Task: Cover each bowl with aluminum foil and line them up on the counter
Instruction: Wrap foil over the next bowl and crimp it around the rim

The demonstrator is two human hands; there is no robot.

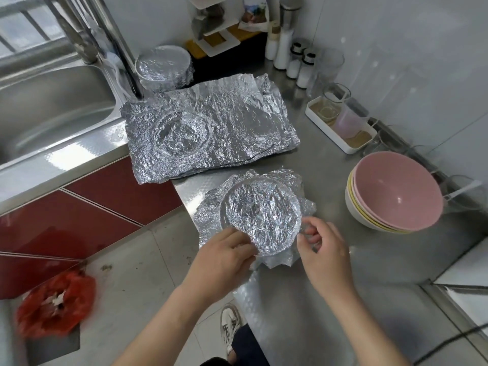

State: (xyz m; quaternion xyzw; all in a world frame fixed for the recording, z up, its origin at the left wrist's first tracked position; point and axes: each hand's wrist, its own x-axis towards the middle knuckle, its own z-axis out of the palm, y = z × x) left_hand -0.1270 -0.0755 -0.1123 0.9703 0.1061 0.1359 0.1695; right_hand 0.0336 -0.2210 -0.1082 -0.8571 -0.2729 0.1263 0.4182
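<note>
Left hand grips the foil-covered bowl at its 7 o'clock | right hand pinches its rim at 4 o'clock | we log stacked bowls at 3 o'clock.

Behind foil-covered bowl, foil sheets; stacked bowls at right

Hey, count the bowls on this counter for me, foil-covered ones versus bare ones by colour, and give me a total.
Foil-covered bowls: 2
Pink bowl: 1
Yellow bowl: 1
White bowl: 1
Total: 5, going by the rims that show in the stack.
</note>
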